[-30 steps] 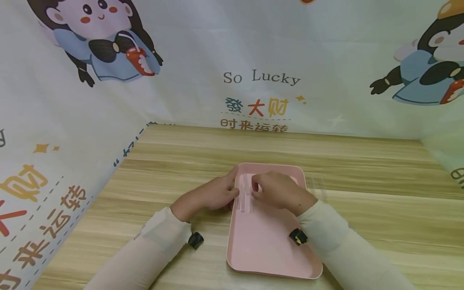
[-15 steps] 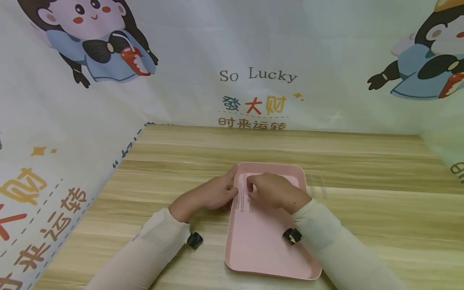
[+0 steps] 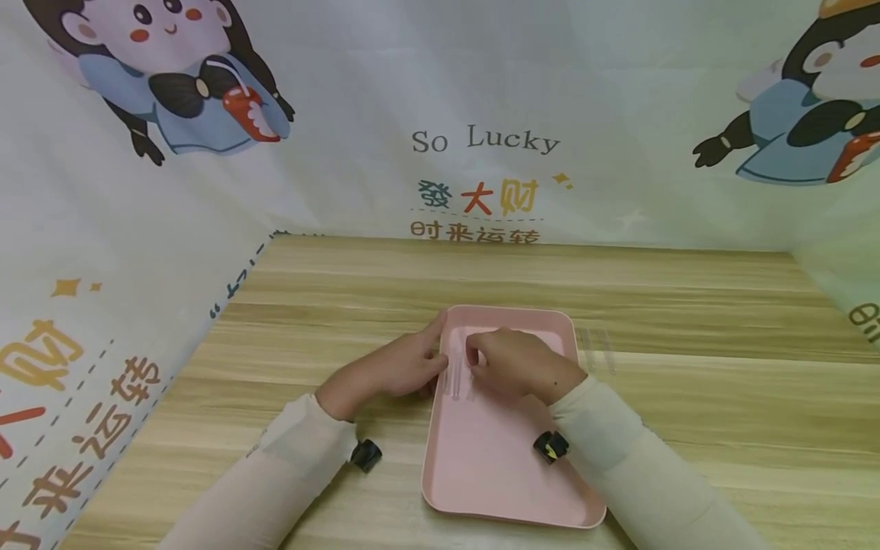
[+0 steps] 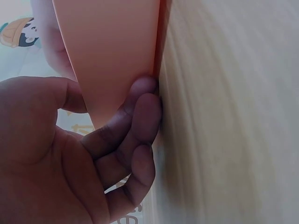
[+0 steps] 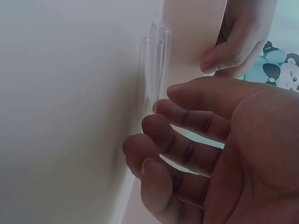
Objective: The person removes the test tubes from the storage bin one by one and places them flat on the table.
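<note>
"What's biggest?"
"The wooden table (image 3: 344,305), then the pink tray (image 3: 509,473) below the right hand (image 3: 519,363)."
"And the left hand (image 3: 402,367)?"
"Its fingers curl round the tray's edge. The right's are half curled; whether they pinch anything, I can't tell."
"Anything smaller?"
"Clear tubes (image 3: 457,374) in the tray between the hands, fainter tubes (image 3: 607,351) right of the right hand."

We are reading "So Lucky" (image 3: 485,140), "發大财" (image 3: 478,196) and "时来运转" (image 3: 475,232) on the far cloth (image 3: 385,84), and finding "财" (image 3: 43,351) and "来运转" (image 3: 99,429) running along the left cloth (image 3: 158,244).
</note>
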Demonstrator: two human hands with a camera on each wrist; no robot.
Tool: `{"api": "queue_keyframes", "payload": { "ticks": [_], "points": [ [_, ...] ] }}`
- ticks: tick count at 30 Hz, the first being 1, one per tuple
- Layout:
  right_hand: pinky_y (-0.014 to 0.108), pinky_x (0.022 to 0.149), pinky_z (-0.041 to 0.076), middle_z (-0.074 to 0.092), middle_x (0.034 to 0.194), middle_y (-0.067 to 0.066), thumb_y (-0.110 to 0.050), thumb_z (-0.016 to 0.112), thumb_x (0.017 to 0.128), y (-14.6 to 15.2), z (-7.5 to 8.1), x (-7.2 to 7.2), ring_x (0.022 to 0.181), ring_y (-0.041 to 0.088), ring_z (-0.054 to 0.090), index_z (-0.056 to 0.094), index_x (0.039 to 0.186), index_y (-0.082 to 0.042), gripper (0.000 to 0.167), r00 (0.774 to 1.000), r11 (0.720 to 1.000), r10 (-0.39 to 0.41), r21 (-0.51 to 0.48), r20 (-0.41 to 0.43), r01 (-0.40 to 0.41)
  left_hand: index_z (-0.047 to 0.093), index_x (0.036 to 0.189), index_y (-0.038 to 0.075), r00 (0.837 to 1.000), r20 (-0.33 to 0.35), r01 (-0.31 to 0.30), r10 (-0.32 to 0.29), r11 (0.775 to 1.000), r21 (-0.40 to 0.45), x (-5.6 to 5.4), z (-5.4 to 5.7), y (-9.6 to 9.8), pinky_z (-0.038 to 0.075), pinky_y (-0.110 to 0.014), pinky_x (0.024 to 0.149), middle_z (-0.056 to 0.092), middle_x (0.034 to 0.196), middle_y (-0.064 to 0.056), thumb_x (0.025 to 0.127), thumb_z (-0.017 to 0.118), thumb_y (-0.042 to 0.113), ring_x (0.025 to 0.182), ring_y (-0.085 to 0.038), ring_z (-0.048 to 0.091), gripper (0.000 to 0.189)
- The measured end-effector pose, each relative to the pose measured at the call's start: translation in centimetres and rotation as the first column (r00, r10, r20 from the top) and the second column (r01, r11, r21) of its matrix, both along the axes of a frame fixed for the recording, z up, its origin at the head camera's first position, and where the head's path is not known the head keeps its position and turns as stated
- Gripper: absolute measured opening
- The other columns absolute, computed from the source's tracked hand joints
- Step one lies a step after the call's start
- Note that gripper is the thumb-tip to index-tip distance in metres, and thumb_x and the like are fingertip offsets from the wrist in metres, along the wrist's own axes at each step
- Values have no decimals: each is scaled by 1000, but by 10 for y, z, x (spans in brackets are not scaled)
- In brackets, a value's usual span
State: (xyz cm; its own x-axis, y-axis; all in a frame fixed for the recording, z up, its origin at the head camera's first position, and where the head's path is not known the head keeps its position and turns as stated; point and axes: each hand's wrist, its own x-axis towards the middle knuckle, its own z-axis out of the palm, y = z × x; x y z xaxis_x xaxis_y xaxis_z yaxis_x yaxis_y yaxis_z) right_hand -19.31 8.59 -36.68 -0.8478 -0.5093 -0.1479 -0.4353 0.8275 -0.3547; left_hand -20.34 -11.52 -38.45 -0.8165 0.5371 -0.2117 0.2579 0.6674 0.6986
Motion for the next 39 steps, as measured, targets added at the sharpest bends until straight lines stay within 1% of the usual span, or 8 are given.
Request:
{"api": "queue_keyframes", "payload": {
  "ticks": [7,14,22,28,34,39],
  "points": [
    [30,65,45,64,82,1,0,57,89,1,0,-1,70,17,55,66,91,-14,17,1000,1000,-2,25,-12,3,-5,161,11,1000,2,7,-7,1000,12,0,0,0,53,-30,58,68,69,-5,102,44,17,56,-18,63,77],
    [30,64,45,64,82,1,0,58,88,2,-1,-1,69,18,55,66,89,-14,16,1000,999,-3,34,-17,3,-6,162,13,1000,23,-5,5,1000,20,1,-1,0,52,-31,57,67,69,-5,102,44,17,57,-19,63,78],
    [30,63,45,64,82,0,4,57,85,4,-2,-2,70,17,55,68,90,-13,22,999,999,2,42,-41,0,-6,161,13,1000,24,-12,11,1000,24,1,-1,0,53,-30,58,67,70,-6,102,44,18,57,-18,62,78],
    [30,62,45,65,83,0,1,59,86,4,-2,-2,71,17,55,69,91,-14,19,999,999,-8,52,-40,10,-5,162,12,1000,20,-13,13,1000,23,0,-1,0,53,-30,58,67,70,-7,102,44,17,57,-18,63,78],
    [31,61,44,64,80,-1,-1,62,84,4,-1,-2,69,17,54,69,89,-14,15,999,998,-20,53,-48,22,-4,162,12,1000,19,-17,16,1000,21,0,-1,0,53,-30,58,66,69,-6,101,44,17,56,-18,62,78],
    [30,59,42,62,75,-1,0,61,82,3,-1,0,66,17,53,67,85,-14,15,999,998,-17,54,-48,20,-5,162,11,1000,21,-17,17,1000,23,-1,-2,1,53,-30,58,66,68,-6,101,44,16,56,-18,62,78]
  ]
}}
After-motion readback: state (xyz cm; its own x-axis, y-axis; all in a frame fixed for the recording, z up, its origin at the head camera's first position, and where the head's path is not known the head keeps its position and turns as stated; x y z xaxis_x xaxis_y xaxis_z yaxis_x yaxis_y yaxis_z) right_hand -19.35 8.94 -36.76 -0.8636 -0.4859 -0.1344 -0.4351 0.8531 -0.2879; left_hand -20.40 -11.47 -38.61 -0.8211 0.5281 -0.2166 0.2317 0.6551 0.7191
